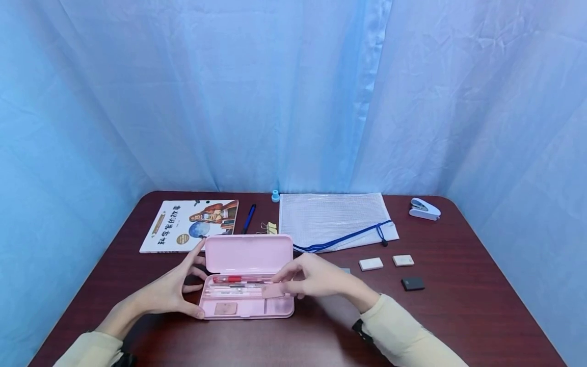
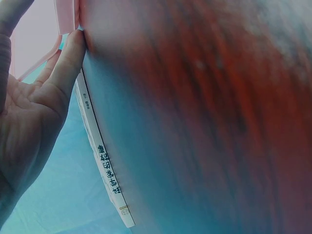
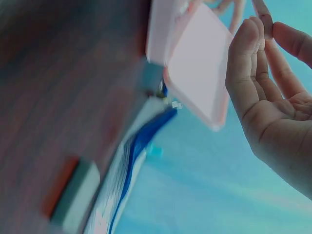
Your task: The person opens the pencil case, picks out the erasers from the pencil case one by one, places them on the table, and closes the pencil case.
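A pink pencil case stands with its lid up, holding several pens in the back compartment. One flat pinkish eraser lies in its front compartment. My right hand pinches another flat pink eraser between thumb and fingers, over the right part of the case. At the case's left end, my left hand is spread, its thumb at the front corner and its index finger at the lid's edge. The left wrist view shows its fairly straight fingers against the pink case.
Behind the case lie a book, a blue pen, yellow binder clips and a mesh zip pouch. To the right are two white erasers, a black eraser and a stapler. A small blue item stands by the curtain.
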`<state>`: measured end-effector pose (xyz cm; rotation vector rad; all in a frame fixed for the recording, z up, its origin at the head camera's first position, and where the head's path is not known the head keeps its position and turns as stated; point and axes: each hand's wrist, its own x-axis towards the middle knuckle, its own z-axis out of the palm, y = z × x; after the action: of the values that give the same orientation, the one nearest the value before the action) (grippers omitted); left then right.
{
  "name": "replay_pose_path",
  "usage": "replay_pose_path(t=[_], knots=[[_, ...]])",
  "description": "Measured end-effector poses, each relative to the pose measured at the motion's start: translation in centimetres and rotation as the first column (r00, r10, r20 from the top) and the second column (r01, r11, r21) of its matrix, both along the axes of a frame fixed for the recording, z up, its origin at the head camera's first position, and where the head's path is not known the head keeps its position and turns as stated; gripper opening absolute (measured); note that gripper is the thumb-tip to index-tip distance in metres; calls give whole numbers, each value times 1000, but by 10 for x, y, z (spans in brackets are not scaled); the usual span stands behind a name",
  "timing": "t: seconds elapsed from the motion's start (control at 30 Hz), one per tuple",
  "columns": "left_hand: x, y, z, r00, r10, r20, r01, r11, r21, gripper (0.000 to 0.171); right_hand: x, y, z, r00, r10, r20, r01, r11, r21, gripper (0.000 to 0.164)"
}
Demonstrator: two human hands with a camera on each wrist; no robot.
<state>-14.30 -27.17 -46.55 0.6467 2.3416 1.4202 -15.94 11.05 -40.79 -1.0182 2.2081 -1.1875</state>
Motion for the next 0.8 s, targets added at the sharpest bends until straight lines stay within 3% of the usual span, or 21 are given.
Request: replay_pose_path(t=[0.1,0.47,0.63,0.8], knots=[[0,0,0,1000,-1,2,1,1000,1,140,0,19,7,997,-46,59,48,998,-28,19],[0,-1,0,1000,4,-6,-4,1000,-9,138,6,100,25,969,-216,122,223,974,-45,25],[0,-1,0,1000,6,-3,-6,1000,-6,138,9,135,23,946,-242,214,262,963,-68,27],[0,0,1,1000,8,0,-8,1000,-15,138,12,164,10,925,-260,276,286,956,-57,32]])
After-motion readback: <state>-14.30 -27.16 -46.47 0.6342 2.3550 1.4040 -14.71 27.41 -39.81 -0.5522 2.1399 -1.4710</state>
